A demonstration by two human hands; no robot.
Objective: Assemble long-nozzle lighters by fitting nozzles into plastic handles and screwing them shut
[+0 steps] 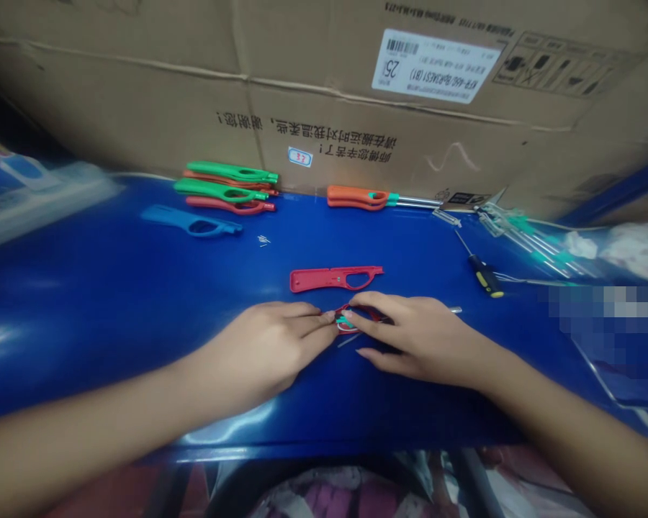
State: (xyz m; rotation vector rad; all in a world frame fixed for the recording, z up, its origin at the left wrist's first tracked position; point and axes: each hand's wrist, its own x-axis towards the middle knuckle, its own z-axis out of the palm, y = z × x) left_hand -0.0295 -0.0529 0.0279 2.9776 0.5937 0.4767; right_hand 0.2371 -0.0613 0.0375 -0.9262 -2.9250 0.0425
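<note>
Both my hands meet near the front middle of the blue table (113,302). My left hand (264,352) and my right hand (410,338) pinch the same small red plastic handle part (351,320), which has a green piece and a thin metal rod sticking out to the right. Most of that part is hidden under my fingers. Just behind it lies a separate red handle half shell (335,278), flat on the table and untouched.
At the back left lie green and red handles (227,187) and a blue handle (191,221). An orange handle with a metal rod (361,198) and a yellow-black screwdriver (483,273) lie at the back right. A large cardboard box (324,93) walls the back. Bagged parts (523,234) sit right.
</note>
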